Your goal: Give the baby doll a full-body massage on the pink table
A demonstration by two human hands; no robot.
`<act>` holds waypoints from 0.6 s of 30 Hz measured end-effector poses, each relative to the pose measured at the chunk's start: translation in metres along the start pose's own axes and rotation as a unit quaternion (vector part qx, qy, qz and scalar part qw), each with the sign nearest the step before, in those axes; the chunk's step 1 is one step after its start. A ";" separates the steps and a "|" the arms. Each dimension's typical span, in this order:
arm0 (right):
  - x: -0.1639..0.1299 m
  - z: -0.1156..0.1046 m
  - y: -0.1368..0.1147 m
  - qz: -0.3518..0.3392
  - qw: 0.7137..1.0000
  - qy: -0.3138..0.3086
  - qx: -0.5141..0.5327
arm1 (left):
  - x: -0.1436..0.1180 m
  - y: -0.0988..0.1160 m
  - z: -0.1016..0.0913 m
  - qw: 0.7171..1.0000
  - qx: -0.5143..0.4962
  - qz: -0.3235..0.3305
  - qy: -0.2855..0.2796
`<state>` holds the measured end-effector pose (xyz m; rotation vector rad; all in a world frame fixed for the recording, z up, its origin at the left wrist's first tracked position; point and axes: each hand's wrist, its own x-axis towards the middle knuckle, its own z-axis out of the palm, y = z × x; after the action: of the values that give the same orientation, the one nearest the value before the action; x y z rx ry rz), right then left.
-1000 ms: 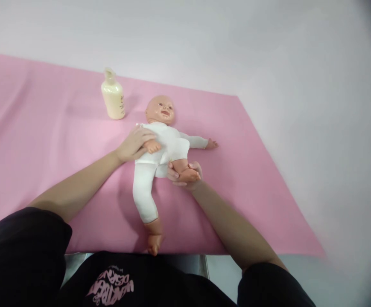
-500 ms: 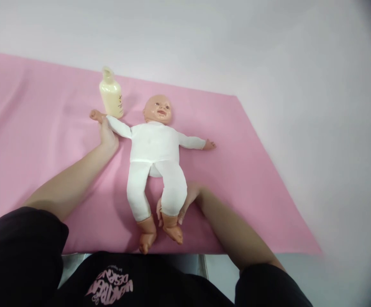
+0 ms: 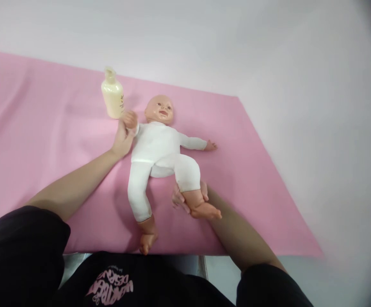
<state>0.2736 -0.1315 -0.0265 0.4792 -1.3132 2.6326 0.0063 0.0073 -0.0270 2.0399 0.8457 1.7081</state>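
Observation:
A baby doll [image 3: 156, 140] with a bald plastic head and a white cloth body lies on its back. My left hand [image 3: 123, 138] grips the doll's arm on the left side near its wrist, raising the small plastic hand. Wrapped from below around the doll's leg on the right, just above the foot, is my right hand [image 3: 188, 198]; that leg is bent, lifted and swung outward. The doll's other leg hangs straight toward the near edge, and its other arm stretches out to the right on the surface.
A pale yellow pump bottle [image 3: 113, 98] stands beyond my left hand, to the left of the doll's head. Pink sheeting [image 3: 236, 170] covers the table, whose near edge lies against my body. A white wall or surface extends behind and to the right.
My left hand has moved right, folding the doll's arm in toward its body. My right hand has lifted the held leg and swung it up and to the right.

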 end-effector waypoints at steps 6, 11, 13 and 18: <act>0.001 -0.012 -0.005 -0.153 0.986 0.058 -0.012 | -0.002 0.026 0.006 0.962 0.064 0.152 -0.216; -0.006 -0.013 -0.004 -0.183 0.943 0.275 0.044 | 0.001 0.028 0.007 0.947 0.093 0.136 -0.276; -0.007 -0.009 -0.005 -0.178 0.926 0.328 0.056 | 0.001 0.028 0.007 0.942 0.100 0.143 -0.286; -0.001 0.000 -0.011 -0.167 0.909 0.377 0.062 | 0.001 0.029 0.006 0.937 0.112 0.152 -0.295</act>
<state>0.2779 -0.1245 -0.0186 -0.2765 -0.7366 2.2368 0.0186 -0.0135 -0.0098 2.7436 0.5559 1.0321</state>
